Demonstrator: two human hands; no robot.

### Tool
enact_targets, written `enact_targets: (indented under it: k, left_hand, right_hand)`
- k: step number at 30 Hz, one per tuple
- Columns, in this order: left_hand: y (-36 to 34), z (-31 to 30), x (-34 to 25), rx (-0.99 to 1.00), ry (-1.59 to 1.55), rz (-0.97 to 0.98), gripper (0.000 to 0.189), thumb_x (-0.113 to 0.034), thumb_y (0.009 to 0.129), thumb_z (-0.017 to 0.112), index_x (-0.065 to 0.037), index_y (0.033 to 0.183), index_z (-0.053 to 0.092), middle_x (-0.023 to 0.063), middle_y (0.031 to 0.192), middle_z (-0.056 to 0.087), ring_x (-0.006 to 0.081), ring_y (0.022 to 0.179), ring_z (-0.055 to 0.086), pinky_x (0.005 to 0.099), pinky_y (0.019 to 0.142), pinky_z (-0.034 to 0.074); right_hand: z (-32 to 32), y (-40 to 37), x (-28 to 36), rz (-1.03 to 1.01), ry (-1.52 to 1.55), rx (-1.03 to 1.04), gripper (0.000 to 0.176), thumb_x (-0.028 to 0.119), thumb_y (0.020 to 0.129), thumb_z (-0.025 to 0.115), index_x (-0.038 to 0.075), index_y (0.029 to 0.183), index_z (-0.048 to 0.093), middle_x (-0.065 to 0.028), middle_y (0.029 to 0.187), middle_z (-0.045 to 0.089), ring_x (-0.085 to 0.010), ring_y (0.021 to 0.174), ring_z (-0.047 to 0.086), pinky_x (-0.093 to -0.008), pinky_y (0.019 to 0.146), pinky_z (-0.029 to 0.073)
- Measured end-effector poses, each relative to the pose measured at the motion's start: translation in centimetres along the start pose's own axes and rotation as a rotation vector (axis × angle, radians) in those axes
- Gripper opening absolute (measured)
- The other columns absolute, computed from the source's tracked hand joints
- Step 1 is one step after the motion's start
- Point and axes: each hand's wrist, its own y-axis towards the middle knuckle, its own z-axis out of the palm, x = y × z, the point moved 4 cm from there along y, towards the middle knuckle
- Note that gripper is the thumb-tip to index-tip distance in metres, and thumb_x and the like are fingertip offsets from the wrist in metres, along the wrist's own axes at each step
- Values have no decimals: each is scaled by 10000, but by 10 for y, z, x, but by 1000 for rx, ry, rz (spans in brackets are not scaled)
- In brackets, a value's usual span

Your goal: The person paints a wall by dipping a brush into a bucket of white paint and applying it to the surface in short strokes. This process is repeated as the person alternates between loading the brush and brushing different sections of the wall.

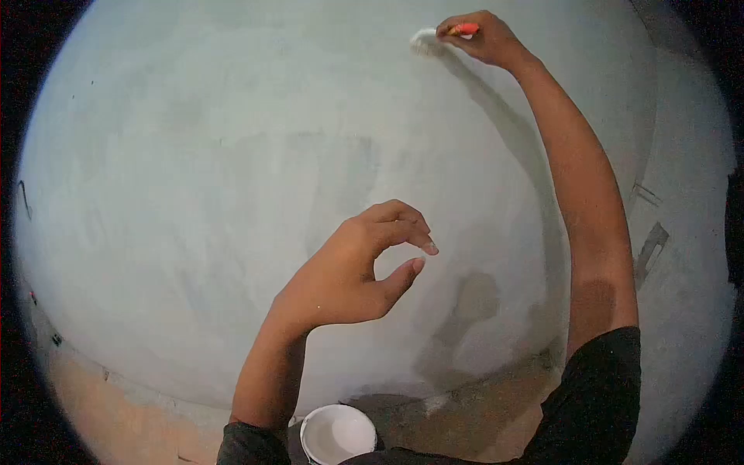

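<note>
My right hand (484, 40) is raised high at the upper right, its fingers closed round the orange-red handle of a paintbrush (425, 43). The pale bristles point left and lie against or very near the whitish wall (256, 186); exact contact is hard to tell. In the middle of the view my left hand (360, 267) hangs in front of the wall, holding nothing, with thumb and fingers curved apart. Below it, near the bottom edge, a white bucket (339, 434) stands with its open top up and whitish paint-like stuff inside.
Along the wall's foot runs a brownish floor (116, 403). At the right, another wall surface (690, 271) meets this one at a corner and bears a dark patch (652, 246). Shadows of my arms fall across the wall.
</note>
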Motion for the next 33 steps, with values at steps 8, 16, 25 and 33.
enact_targets:
  k: [8,16,25,33]
  left_hand:
    - [-1,3,11,-3,7,0,175,-2,803,659,-65,965,677,108,1084,630,274,1041,612,396,930,478]
    - [4,7,26,-5,-33,-19,186,20,805,650,-67,966,680,98,1079,640,258,1023,617,382,905,485]
    - [0,24,31,27,-45,-40,214,-7,808,662,-81,1008,672,107,1138,608,261,1072,594,375,901,480]
    - [0,5,26,-233,184,-139,275,-13,800,642,-106,1058,649,106,1287,529,267,1176,537,381,896,477]
  right_hand:
    - [-15,-22,10,-75,-164,-269,118,51,840,661,63,947,711,-63,936,724,-209,846,683,-336,805,538]
    - [49,-98,32,-115,169,-34,200,-35,726,651,64,897,683,-96,891,674,-255,800,654,-350,743,518]
    - [107,-169,98,-87,469,307,202,-20,716,700,86,888,685,-91,895,677,-282,814,652,-361,715,503]
    - [70,-163,52,-33,349,303,148,10,779,709,102,895,705,-56,1026,721,-215,987,685,-371,853,555]
